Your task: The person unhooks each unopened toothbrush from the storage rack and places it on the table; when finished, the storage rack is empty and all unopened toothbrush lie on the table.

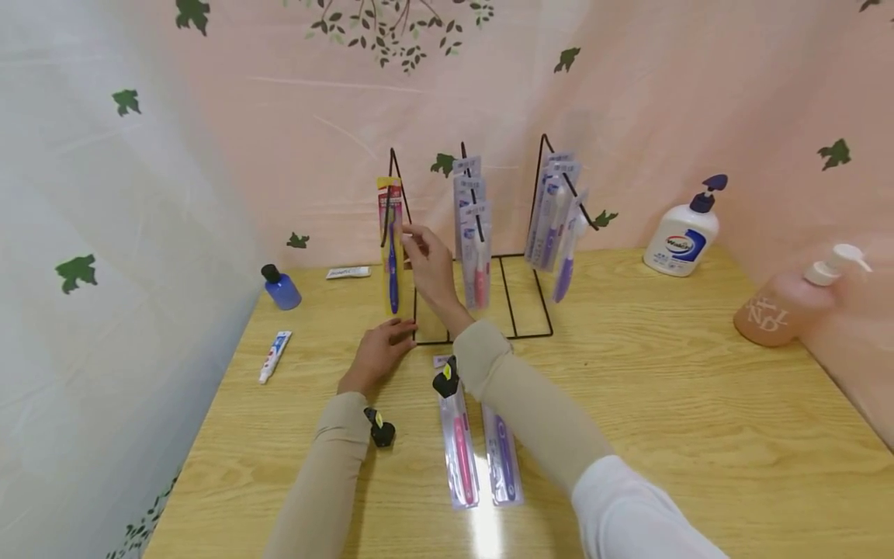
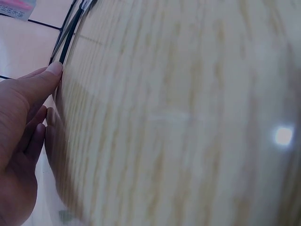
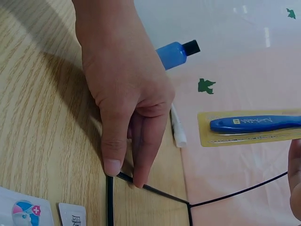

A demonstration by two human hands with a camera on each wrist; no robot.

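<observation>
L. hand: thumb & fingers pinched near-left corner of rack, prob. to steady it. R. hand: beside blue brush, fingers bent; touch or grip, couldn't tell. Blue brush (1, packed): at rack's left hook, apparently hung to face front; long axis approx. vert., handle end down. Loose pink brush & loose purple brush (packed): flat on table, handle ends nearest, prob. kept within reach.

Blue toothbrush on yellow-and-red card; black rack; pink curtain, green-leafed, at twelve o'clock; wood-grained tan bench.
</observation>
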